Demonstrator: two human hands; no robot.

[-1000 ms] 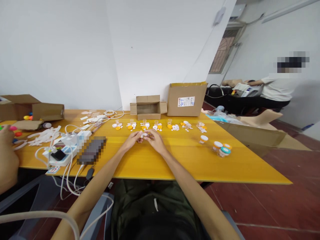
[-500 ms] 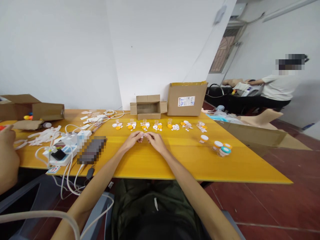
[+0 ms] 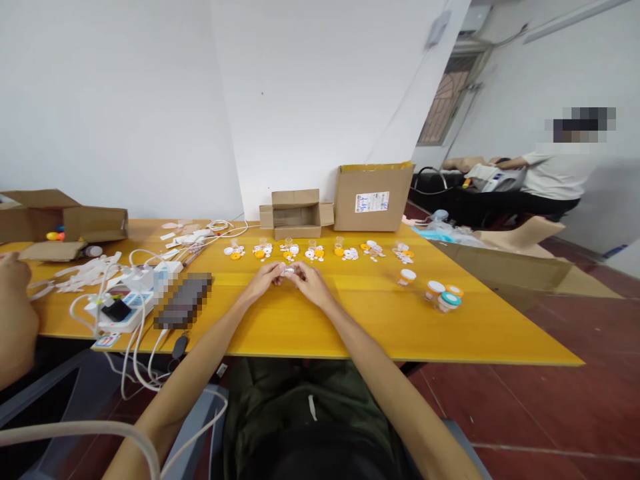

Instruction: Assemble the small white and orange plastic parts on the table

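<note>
My left hand (image 3: 267,279) and my right hand (image 3: 307,280) meet above the near-middle of the table. Their fingertips are closed on a small whitish piece (image 3: 289,270), too small to name exactly. Beyond them, a row of small clear cups (image 3: 312,245) stands along the table, with orange discs (image 3: 339,253) and white discs (image 3: 310,253) lying in groups beside the cups. To the right are lidded jars: one with a white lid (image 3: 408,274), another with a teal lid (image 3: 451,299), plus others with white and orange lids.
An open small carton (image 3: 297,230) and a larger cardboard box (image 3: 371,200) stand at the back. Left lie a phone (image 3: 184,300), a power strip (image 3: 135,300), cables and white strips. Another person's hand (image 3: 15,287) is at the far left; a person (image 3: 560,167) sits at the far right.
The whitish piece shows more between my fingertips, and my right fingers have shifted slightly around it. The other person's hand at the left has turned a little.
</note>
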